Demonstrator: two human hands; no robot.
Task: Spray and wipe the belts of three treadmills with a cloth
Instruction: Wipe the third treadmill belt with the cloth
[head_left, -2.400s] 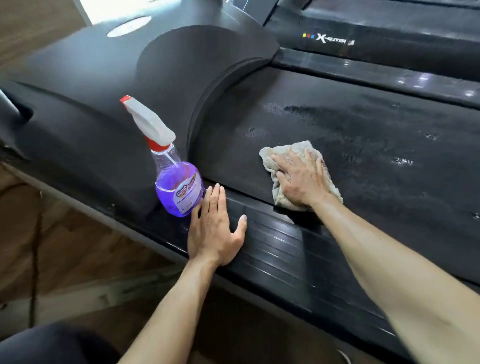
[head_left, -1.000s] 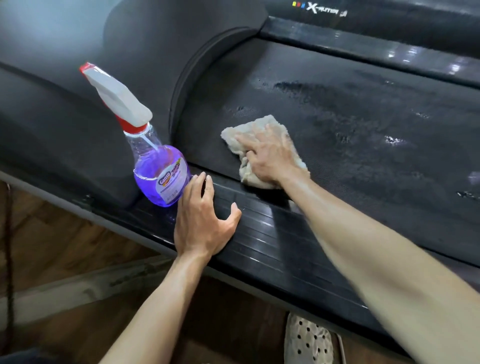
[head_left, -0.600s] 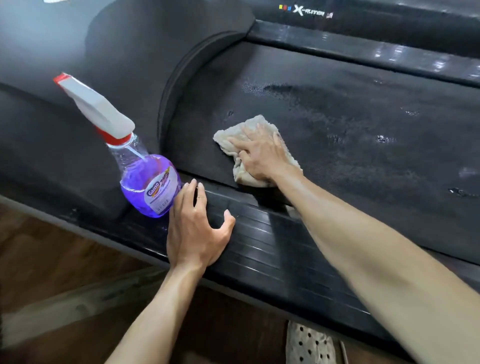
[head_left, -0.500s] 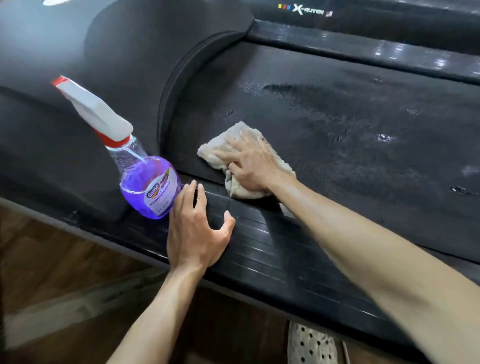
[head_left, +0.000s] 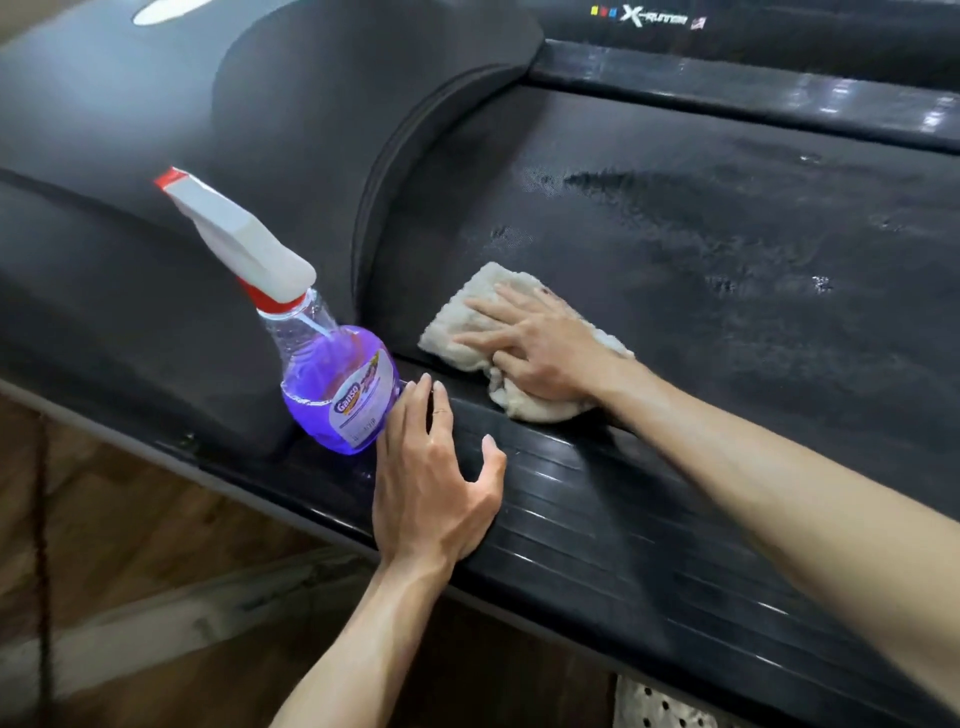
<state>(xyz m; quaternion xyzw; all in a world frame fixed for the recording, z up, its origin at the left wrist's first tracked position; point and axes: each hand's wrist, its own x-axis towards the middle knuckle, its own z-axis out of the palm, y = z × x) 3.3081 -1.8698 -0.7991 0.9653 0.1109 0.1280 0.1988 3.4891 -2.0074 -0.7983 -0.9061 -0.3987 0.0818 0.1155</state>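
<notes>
Right hand (head_left: 540, 345) lies flat, fingers spread, pressing the cloth (head_left: 470, 332) onto the wet belt (head_left: 727, 260) at its near front corner, evidently for wiping pressure. Left hand (head_left: 431, 478), open and holding nothing, braces on the side rail (head_left: 597, 519). 1 spray bottle (head_left: 332, 374) stands parked beside it, within reach.

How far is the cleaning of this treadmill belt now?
Done: spraying; the spray bottle stands on the side rail. In hand: the right hand presses the cloth at the belt's front corner. Left: wet streaks farther along.
</notes>
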